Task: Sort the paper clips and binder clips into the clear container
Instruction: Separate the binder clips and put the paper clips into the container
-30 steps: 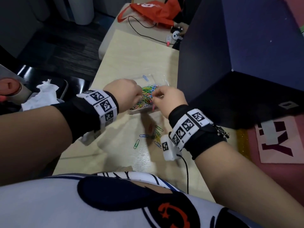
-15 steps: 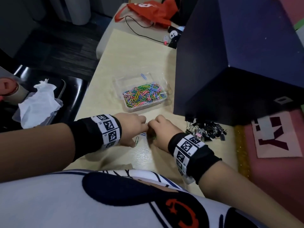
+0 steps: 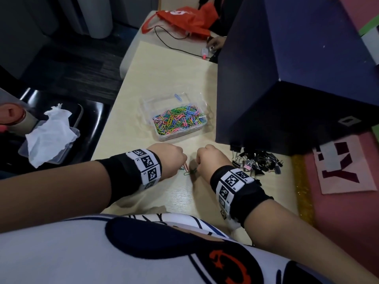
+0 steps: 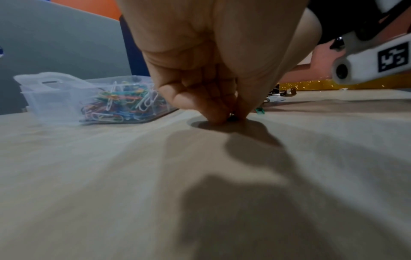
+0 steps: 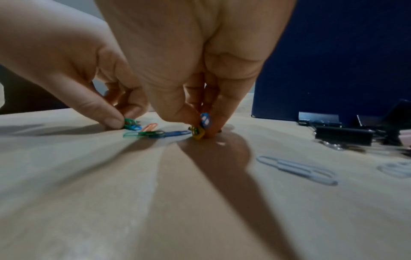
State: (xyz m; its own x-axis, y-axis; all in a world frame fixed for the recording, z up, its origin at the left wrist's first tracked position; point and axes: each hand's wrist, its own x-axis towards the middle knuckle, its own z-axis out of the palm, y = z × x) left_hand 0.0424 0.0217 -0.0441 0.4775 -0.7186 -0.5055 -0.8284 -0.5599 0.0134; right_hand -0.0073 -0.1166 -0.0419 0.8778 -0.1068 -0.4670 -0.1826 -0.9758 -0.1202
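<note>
Coloured paper clips [image 5: 155, 132] still on table, left hand [image 3: 168, 160] grip and right hand [image 3: 211, 160] grip both pinching some.

Black wristbands [image 3: 114, 177] carried white square-coded tags, and a white shirt [image 3: 61, 253] bore navy and red print.

Your head camera looks steeply down on both hands from above, each wrist camera sits low and close behind its own pinching fingertips, skimming the table [image 4: 89, 176], both wrist views share the loose paper clips [image 5: 155, 132] between your grips.
</note>
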